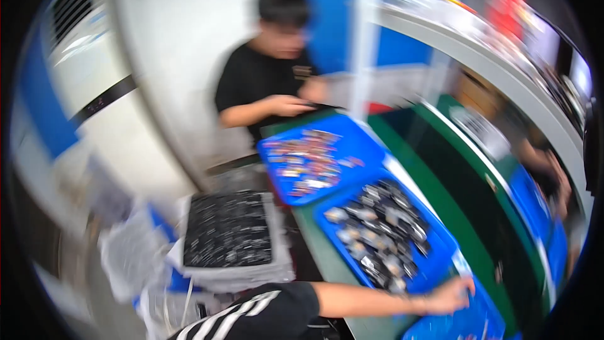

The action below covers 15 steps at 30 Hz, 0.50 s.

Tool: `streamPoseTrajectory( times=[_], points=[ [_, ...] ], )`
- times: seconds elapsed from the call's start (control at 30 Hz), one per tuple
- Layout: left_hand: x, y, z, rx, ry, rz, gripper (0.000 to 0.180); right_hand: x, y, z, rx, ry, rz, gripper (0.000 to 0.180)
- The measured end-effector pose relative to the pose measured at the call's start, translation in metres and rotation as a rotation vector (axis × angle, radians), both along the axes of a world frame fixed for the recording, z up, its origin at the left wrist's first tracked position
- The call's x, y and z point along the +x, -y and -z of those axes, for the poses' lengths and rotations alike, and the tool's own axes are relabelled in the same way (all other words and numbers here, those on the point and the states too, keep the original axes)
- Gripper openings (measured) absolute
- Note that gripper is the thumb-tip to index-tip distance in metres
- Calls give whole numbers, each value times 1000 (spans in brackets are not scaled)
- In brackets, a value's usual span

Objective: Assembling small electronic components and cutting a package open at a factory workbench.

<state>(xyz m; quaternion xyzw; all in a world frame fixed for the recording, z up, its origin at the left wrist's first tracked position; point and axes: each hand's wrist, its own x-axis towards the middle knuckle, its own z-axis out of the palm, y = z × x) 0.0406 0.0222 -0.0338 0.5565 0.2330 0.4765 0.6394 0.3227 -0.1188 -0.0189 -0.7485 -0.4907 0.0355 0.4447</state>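
Observation:
My left hand (450, 296) reaches in from the lower left on a bare forearm with a black, white-striped sleeve. It hovers over or rests on a blue tray (456, 326) at the lower right, by the near corner of a second blue tray (445, 249). Motion blur smears its fingers, so a grip on anything is not visible. That second tray is piled with small black and silver parts (384, 233), too blurred to name. My right hand is outside the picture.
A third blue tray (283, 195) holds small multicoloured pieces. A stack of trays with black parts (228, 230) stands left of the bench. Across from me a person (264, 82) in black holds a dark object. A green conveyor belt (402, 123) runs along the right, beneath a white shelf (465, 38).

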Motion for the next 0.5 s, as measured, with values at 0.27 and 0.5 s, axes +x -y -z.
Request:
streamPoseTrajectory(
  times=[0.27,0.5],
  points=[
    [-34,-16,-44,-167,-208,148,21,-35,-36,-44,-136,-514,-259,13],
    [-16,18,-32,522,-221,5,24,-51,-1,-18,172,-910,-260,11]
  ],
)
